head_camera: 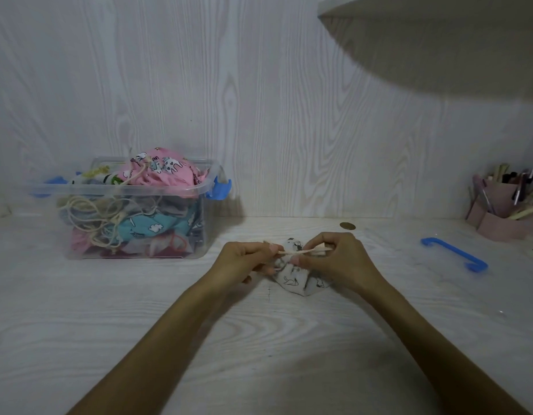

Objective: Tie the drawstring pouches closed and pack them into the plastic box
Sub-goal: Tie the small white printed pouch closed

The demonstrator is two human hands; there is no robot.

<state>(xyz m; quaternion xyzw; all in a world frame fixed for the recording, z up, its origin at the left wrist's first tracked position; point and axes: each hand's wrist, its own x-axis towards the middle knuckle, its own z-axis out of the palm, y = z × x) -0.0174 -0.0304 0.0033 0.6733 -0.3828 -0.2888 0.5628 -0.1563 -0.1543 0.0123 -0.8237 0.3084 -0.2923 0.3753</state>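
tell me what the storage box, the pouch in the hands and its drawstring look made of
Storage box: clear glossy plastic; the contents show through.
Pouch: soft white printed fabric, probably cotton; it bunches and creases.
Drawstring: beige matte cord or tape, likely cotton, pulled taut.

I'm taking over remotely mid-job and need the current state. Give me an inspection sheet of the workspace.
Surface: pale wood-grain desk, a small dark mark near the middle.
Job's things: white printed pouch on the desk between the hands, its drawstring pulled taut; clear plastic box at left, lid off, heaped with pouches, a pink pouch above the rim.
Clutter: blue handle at right; coin-like disc behind the hands; pink pen holder at far right.
Grippers: left hand and right hand each pinch the drawstring.
Cables: nothing seen.
Surroundings: wood-grain back panel; shelf overhead at upper right.
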